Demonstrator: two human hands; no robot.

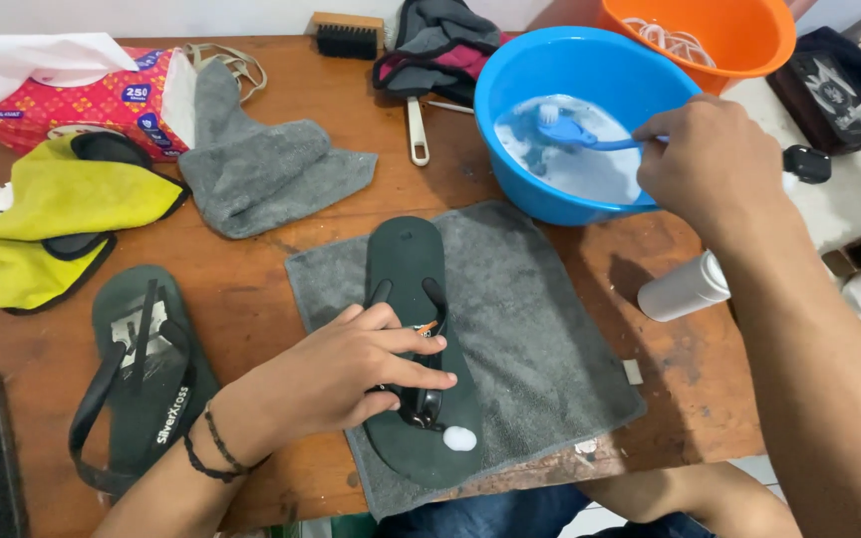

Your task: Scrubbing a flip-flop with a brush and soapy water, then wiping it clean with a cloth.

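Left hand [351, 374] lies flat over the sandal [421, 349], fingers spread across the strap and pinning it down; a loose press, not a closed grasp; sandal sits sole-down on the grey towel [540, 329], mid-table, toe toward the basin [575, 120]; small blob of foam [459, 438] on the heel end, just beside the fingertips.

Right hand [715, 159] is closed round the handle of a blue brush [575, 132]; bristle head is down in the sudsy water inside the basin; basin stands at the towel's far right corner, touching or overlapping it, can't tell which.

Handling call: sandal looks like soft rubber or foam, light, bends easily; wet and soapy footbed will likely be slippery; best hold is at the strap, where it meets the footbed, or a flat palm over the middle as now; pinching the heel alone would probably let it flex and skid on the towel. Brush is light, stiff plastic; wet handle could slip.

Around: second sandal [142, 374] to the left on bare table [251, 289], strap up, well apart from the first; yellow cloth [62, 214] and a grey rag [261, 164] further back; white bottle [683, 287] lying on its side right of the towel; orange basin [719, 40] behind the blue one; wooden brush [348, 35] at the back edge.
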